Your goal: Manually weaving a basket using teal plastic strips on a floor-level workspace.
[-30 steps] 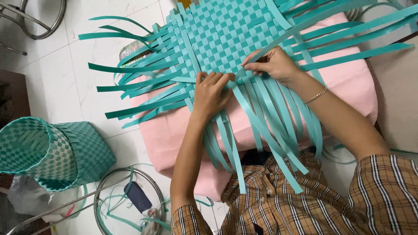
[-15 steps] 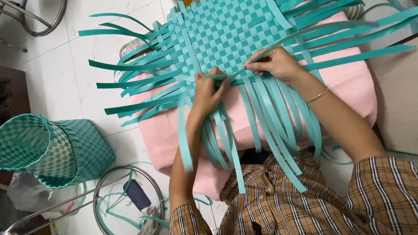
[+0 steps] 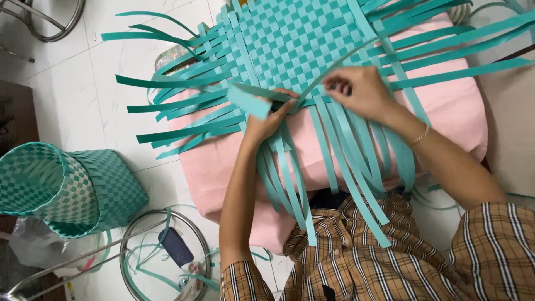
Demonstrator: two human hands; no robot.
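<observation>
Two hands at work on a teal woven mat, which lies flat on a pink cushion w/ loose strips fanning out on all sides. Cushion sits over a white tiled floor. On the floor at my left I see a finished woven basket tipped on its side, teal and white check, and just beside it a round metal stool frame w/ strip scraps and a dark small thing inside the ring. Another metal frame shows top left. Plaid shirt at the bottom of view. Left hand is at the near edge of the weave, fingers curled closed, pinching one teal strip folded back toward the left. Right hand rests on the mat edge just beside it, fingers bent, tips closed on a thin strip that arcs up and right across the weave; bracelet at the wrist. Hands near each other, not touching.
</observation>
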